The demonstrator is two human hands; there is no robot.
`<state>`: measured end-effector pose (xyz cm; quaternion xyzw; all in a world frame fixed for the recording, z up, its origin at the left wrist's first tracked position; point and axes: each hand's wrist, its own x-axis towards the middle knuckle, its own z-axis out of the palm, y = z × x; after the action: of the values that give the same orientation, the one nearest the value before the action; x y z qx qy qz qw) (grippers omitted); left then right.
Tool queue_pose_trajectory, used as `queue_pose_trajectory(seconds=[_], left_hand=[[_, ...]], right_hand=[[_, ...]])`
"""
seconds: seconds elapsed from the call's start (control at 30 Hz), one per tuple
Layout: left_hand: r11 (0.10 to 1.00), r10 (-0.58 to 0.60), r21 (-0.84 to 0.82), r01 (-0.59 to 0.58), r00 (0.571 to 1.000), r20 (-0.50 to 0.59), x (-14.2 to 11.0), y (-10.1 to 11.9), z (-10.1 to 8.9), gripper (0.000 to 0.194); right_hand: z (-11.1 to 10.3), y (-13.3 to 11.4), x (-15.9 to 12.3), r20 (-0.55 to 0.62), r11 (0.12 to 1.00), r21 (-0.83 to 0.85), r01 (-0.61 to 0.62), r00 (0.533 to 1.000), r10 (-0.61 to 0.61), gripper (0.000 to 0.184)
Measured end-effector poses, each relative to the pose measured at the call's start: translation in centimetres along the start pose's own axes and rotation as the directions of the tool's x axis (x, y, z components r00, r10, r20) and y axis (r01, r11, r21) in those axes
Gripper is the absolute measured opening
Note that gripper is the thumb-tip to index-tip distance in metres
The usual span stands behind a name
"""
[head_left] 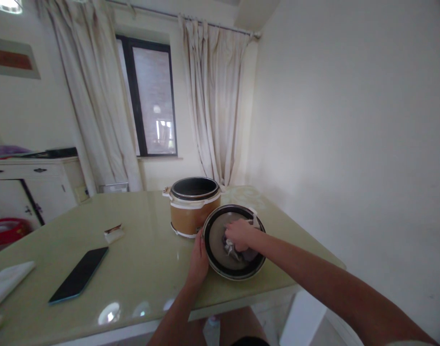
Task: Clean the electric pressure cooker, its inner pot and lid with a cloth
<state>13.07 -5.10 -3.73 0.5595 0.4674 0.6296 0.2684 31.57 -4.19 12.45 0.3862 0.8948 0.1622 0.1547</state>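
A round pot lid (217, 240) with a dark ring around a greyish inner face is tilted toward me near the table's front edge. My left hand (198, 257) grips its left rim. Against the inner face, my right hand (240, 234) presses a crumpled grey-and-white cloth (233, 250), its fingers bunched around it. Just behind the lid stands a rice cooker (191, 216) with a tan body, white trim and a dark inner pot (194, 186); its top is uncovered. The lid hides the cooker's lower right side.
On the pale green table (144, 269) lie a dark tablet (79, 275), a small clear packet (114, 233) and a white item (8, 283) at the left edge. A white wall (349, 120) borders the right side. A white cabinet (50, 182) and red basin (8, 231) stand far left.
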Motion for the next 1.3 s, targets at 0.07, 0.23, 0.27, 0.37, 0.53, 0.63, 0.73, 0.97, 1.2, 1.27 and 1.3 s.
queue_pose_trajectory(seconds=[0.07,0.23,0.27,0.37,0.53,0.63,0.73,0.97,1.2,1.27,1.3], left_hand=[[1.000,-0.008,0.008,0.008,1.000,-0.001,0.0,-0.1,0.0,0.055],[1.000,0.010,0.005,-0.010,1.000,0.024,-0.2,0.5,-0.1,0.056],[1.000,0.017,0.000,-0.017,0.999,0.027,-0.2,0.7,-0.1,0.056],[1.000,0.029,-0.012,-0.029,0.999,0.032,-0.3,1.0,-0.1,0.057],[1.000,0.030,-0.002,-0.030,1.000,0.010,-0.2,0.6,0.0,0.056],[1.000,0.024,0.017,-0.024,1.000,0.013,-0.2,0.3,0.0,0.057],[0.999,0.023,0.023,-0.023,0.999,0.026,-0.2,0.2,-0.1,0.058],[0.999,0.028,0.015,-0.028,0.999,0.018,-0.2,0.5,-0.1,0.056],[1.000,0.020,0.018,-0.019,1.000,-0.004,-0.1,0.1,0.0,0.054],[1.000,0.020,0.012,-0.020,1.000,-0.010,-0.1,0.1,0.0,0.052],[1.000,0.023,0.009,-0.023,1.000,-0.010,-0.1,0.2,0.0,0.052]], right_hand=[[-0.1,0.8,0.4,-0.039,0.996,-0.039,-0.075,0.997,0.073,0.028],[0.2,2.5,0.9,-0.184,0.990,-0.063,-0.126,0.976,0.112,0.027],[0.3,2.5,1.0,-0.190,0.991,-0.058,-0.124,0.976,0.111,0.027],[0.5,2.0,1.1,-0.232,0.991,-0.056,-0.118,0.967,0.102,0.025],[0.8,0.9,1.1,-0.303,0.992,-0.047,-0.115,0.948,0.096,0.024],[0.9,0.5,1.1,-0.328,0.992,-0.028,-0.123,0.939,0.108,0.023],[0.9,0.2,1.2,-0.342,0.993,-0.024,-0.116,0.934,0.101,0.023],[0.9,-0.7,1.5,-0.385,0.997,-0.021,-0.077,0.921,0.063,0.022],[1.1,-2.6,2.0,-0.383,1.000,-0.028,0.005,0.924,-0.015,0.023],[1.4,-3.0,1.7,-0.378,0.998,-0.040,0.045,0.924,-0.057,0.022],[1.7,-3.2,1.4,-0.369,0.996,-0.048,0.074,0.925,-0.086,0.021]])
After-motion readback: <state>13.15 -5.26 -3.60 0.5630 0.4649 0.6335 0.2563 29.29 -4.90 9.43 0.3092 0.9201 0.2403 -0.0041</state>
